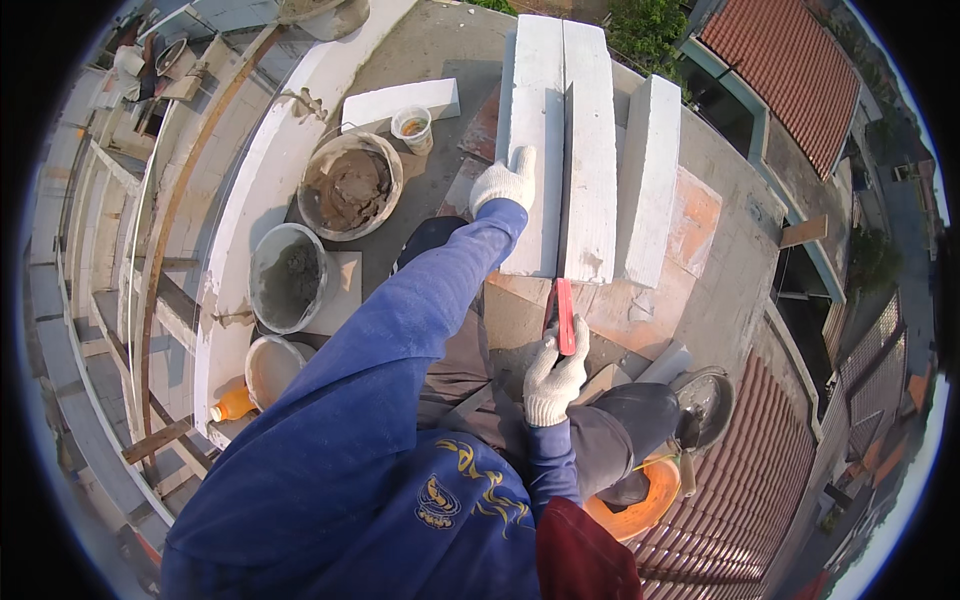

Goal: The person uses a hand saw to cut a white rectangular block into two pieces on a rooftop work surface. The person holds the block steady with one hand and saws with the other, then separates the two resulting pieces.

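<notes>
My left hand [504, 180], in a white knit glove, presses on the near half of a long white lightweight concrete block [534, 112]. Alongside it lies a second white block [591, 187], with a dark narrow gap between the two. In my gloved right hand [555, 379] is the red handle of a hand tool, apparently a hand saw [565, 315]. The handle lies at the near end of that gap. I cannot clearly tell its blade from the dark gap. A third white block [651, 180] lies to the right, apart from the pair.
On the left stand a bucket of brown mortar [349, 184], a bucket of grey mix [287, 277] and a plastic cup [412, 129]. A white parapet wall [259, 172] runs beyond them. Right of my knee are a pan [705, 409] and an orange container [645, 502]. A person [129, 71] is far left.
</notes>
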`<state>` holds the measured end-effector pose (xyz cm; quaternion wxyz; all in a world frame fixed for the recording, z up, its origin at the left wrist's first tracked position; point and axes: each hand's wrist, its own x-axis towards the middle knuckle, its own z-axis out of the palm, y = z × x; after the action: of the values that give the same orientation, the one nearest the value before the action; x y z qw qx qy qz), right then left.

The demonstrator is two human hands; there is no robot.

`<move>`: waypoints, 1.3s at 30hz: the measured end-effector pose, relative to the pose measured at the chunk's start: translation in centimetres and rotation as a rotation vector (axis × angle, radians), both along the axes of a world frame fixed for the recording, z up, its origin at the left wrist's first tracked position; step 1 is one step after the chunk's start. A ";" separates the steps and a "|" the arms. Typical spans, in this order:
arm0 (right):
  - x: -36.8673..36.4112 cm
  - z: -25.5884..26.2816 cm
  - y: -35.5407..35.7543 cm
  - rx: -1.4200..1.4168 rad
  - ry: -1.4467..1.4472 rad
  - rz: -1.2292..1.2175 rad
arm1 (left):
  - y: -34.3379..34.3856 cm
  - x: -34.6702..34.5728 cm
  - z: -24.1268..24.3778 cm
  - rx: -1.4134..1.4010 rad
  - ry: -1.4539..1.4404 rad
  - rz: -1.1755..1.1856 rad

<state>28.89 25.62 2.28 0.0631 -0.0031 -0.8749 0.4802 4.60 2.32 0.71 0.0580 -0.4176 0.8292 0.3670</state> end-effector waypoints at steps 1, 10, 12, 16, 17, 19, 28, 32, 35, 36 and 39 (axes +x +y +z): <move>-0.3 0.7 -0.3 0.058 0.045 -0.007 | 0.1 0.1 0.3 0.018 -0.006 0.001; -2.3 7.3 -0.4 0.106 -0.023 0.027 | -0.1 1.0 1.6 0.095 -0.019 0.005; -11.5 6.0 -4.5 0.141 0.089 0.041 | -0.5 0.6 1.3 0.063 -0.008 0.010; -26.3 9.1 -10.8 0.195 0.178 0.071 | 0.7 -0.4 1.3 0.011 0.039 -0.007; -26.4 10.4 -11.2 0.202 0.132 0.106 | 0.4 -0.1 0.8 0.019 0.017 -0.001; -23.1 11.0 -10.0 0.197 0.030 0.120 | -0.4 0.7 0.7 0.070 0.007 -0.008; -3.4 10.2 -0.9 0.171 -0.138 0.008 | 0.1 0.7 0.5 0.057 -0.062 -0.016; -12.9 16.0 -5.8 0.219 -0.004 0.112 | 0.2 0.7 -0.2 0.068 0.026 -0.004; -13.6 15.6 -3.9 0.212 0.009 0.149 | -0.2 1.1 -0.5 0.038 0.050 -0.006; -12.7 14.5 -3.4 0.212 0.047 0.152 | -0.7 1.2 -0.4 0.029 0.030 -0.005; -2.6 12.2 -0.7 0.163 -0.151 0.079 | -0.4 0.7 0.5 0.007 -0.009 -0.006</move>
<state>26.31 24.95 14.52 -0.0219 0.0007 -0.9127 0.4080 5.34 1.94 1.20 0.0643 -0.4165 0.8289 0.3680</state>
